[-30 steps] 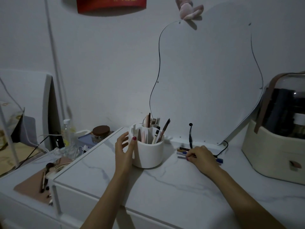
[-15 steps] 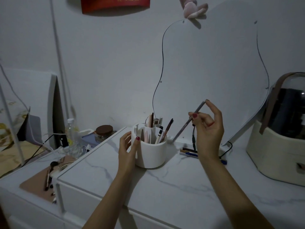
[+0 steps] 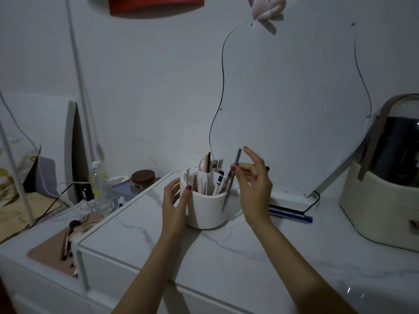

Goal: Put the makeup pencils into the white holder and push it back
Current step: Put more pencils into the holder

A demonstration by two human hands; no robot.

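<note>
The round white holder (image 3: 207, 210) stands on the marble tabletop with several pencils and brushes upright in its compartments. My left hand (image 3: 175, 200) grips its left wall, thumb on the rim. My right hand (image 3: 255, 185) pinches a thin grey makeup pencil (image 3: 231, 180) near its top. The pencil hangs almost upright right beside the holder's right rim, its lower tip in front of the wall. A few more pencils (image 3: 290, 214), dark and blue, lie flat on the table to the right, behind my right wrist.
A wavy-edged mirror (image 3: 294, 109) leans on the wall behind, its black cable (image 3: 314, 203) at the base. A cream storage case with a dark dome (image 3: 383, 200) stands at the right. Left, on the lower surface, are a jar (image 3: 142, 179), a bottle (image 3: 97, 180), cables and a brown mat with brushes (image 3: 61, 248).
My right hand picked one pencil off the table, lifted it, then carried it left and down to the holder's right rim, turning it nearly upright. The left hand stayed on the holder.
</note>
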